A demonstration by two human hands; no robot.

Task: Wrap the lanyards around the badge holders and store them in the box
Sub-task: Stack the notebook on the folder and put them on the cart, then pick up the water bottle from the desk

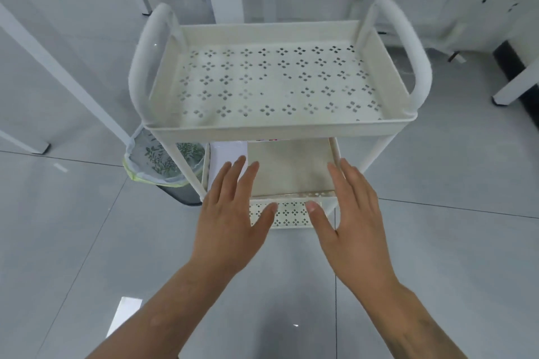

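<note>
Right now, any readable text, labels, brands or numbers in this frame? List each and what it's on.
None can be read.
White flat box on the middle shelf of the cream perforated metal cart: no print visible on the part that shows.
Small red-and-dark marks under the top tray's front edge: possibly a label, too small and hidden to read.
Bin liner with green leaf pattern: pattern only, no words.
Left hand and right hand: open, holding nothing.

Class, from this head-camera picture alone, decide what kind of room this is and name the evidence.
Probably an office or workroom, not a home: a white tiered utility cart on a grey tiled floor, white table legs around it, and a lined wastebasket beside it.
</note>
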